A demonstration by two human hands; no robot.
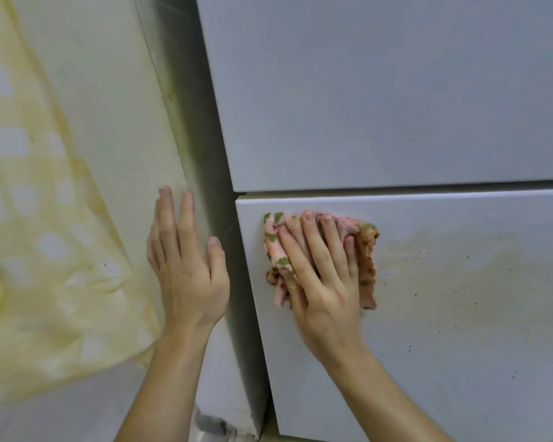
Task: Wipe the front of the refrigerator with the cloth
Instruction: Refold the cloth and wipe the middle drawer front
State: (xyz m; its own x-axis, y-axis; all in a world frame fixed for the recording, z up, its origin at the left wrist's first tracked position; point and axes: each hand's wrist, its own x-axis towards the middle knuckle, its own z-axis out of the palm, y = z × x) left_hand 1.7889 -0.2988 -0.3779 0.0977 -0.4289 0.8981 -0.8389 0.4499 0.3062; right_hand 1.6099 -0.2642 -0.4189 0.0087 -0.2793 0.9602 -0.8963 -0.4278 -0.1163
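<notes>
Right hand, fingers spread flat, presses a pink-and-green cloth to the white refrigerator door; brown grime alongside is unwiped.

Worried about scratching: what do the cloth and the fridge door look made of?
Cloth: soft fuzzy fabric, likely terry or microfibre; nap shows, crumpled under the right hand. Fridge door: smooth, pale, slightly glossy painted metal or plastic; crisp edges, cannot tell which.
</notes>
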